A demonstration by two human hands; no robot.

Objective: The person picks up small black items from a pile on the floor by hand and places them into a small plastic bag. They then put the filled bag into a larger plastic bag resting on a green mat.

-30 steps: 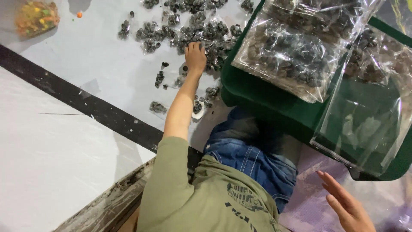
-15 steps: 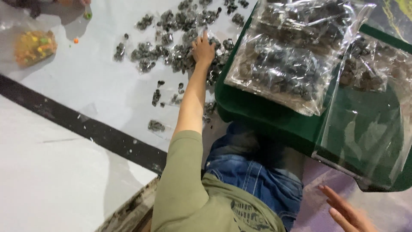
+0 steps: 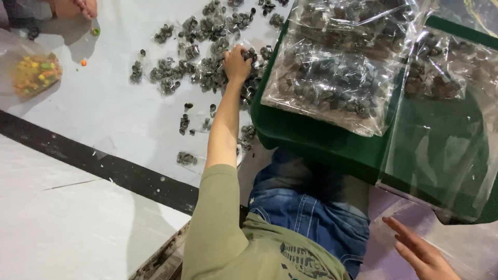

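Note:
My left hand (image 3: 236,65) reaches forward from an olive sleeve and rests, fingers curled, in a spread pile of small dark grey parts (image 3: 207,72) on the white floor. It appears closed on some of them. My right hand (image 3: 420,251) is at the bottom right with its fingers apart, holding nothing, just above a clear plastic sheet. A green crate (image 3: 321,150) rests over my jeans-clad lap. On the crate lie clear bags filled with the same dark parts (image 3: 337,88), and an empty clear bag (image 3: 441,155) drapes over its near side.
A clear bag of colourful small pieces (image 3: 33,72) lies at the far left, with loose coloured bits near it. Another person's foot (image 3: 78,8) shows at the top left. A black strip (image 3: 104,166) crosses the white floor diagonally.
My left hand has pushed farther forward into the pile of dark parts. My right hand has stayed low at the right with its fingers apart. The view has shifted.

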